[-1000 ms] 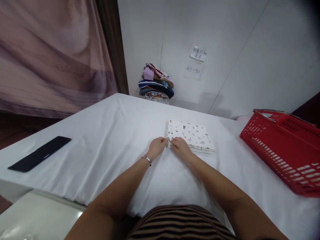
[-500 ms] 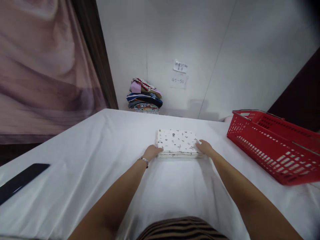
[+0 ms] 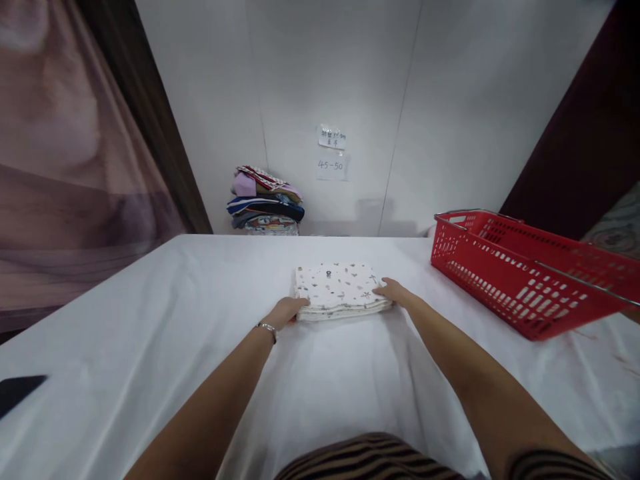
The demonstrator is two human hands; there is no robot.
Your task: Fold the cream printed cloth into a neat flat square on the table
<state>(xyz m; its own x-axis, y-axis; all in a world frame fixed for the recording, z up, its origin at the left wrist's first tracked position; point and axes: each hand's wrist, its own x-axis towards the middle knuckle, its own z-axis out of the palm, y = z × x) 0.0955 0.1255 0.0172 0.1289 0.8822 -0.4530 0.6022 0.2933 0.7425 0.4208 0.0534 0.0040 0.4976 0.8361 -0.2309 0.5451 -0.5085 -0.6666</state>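
Two paper notes on far wall, lower reading "45-50", upper illegible. Left hand and right hand pressed flat against folded patterned cloth, mid-surface; fingertips partly hidden.

a folded cloth lies on the table, about midway across it and toward its far edge. the left hand touches the cloth's near left corner, the right hand its right edge. a basket stands on the table to the right, well apart from the cloth. behind the table's far edge, left of centre, a pile of clothes sits against the wall; two paper notes hang on the wall just right of the pile. a flat object lies at the table's near left edge.
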